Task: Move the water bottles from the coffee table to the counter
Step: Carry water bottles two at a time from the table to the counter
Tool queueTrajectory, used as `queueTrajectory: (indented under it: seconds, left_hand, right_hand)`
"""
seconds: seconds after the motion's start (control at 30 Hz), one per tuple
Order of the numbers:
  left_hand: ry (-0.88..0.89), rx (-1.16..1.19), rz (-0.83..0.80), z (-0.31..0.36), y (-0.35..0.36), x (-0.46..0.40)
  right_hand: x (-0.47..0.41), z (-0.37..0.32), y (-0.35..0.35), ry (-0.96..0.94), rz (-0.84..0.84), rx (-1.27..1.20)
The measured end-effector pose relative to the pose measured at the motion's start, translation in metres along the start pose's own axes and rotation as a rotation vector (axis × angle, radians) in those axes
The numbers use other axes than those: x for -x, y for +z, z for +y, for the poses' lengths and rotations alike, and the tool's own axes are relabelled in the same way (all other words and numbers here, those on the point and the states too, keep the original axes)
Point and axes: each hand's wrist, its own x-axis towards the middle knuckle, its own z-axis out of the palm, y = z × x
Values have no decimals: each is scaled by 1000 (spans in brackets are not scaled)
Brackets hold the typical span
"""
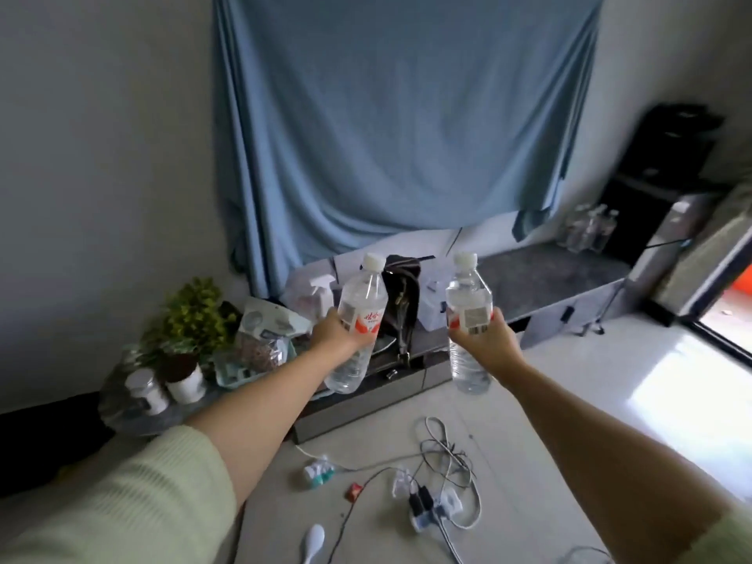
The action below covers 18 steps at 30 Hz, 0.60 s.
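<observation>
Both grips are clamped on bottles: the left grip (331, 333) wraps the labelled middle of one water bottle (358, 323), tilted toward one o'clock, and the right grip (486, 339) wraps a second bottle (468, 319), nearly upright. Both are held in the air before the grey bench (561, 274). More bottles (588, 230) stand on it at two o'clock, well apart. Cables (443, 482) lie on the floor at six.

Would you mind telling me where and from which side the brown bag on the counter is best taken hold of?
Probably by the straps at its top, reaching from above. The brown bag stands upright on the counter, tall and narrow, crowded by a spray bottle and white box alongside.
</observation>
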Motion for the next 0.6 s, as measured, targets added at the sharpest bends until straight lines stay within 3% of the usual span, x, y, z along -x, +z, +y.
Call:
queueTrajectory:
  seconds: [0.13,0.3,0.6]
  left_hand:
    - [105,3,-156,47,38,-30]
    - [209,-13,-332,97,106,-35]
    - [376,-81,-506,166,228,-41]
  right_hand:
    - [-3,15,-41,54,52,-85]
    - [5,44,-90,135,272,-89]
    - [-11,119,-184,289,464,14]
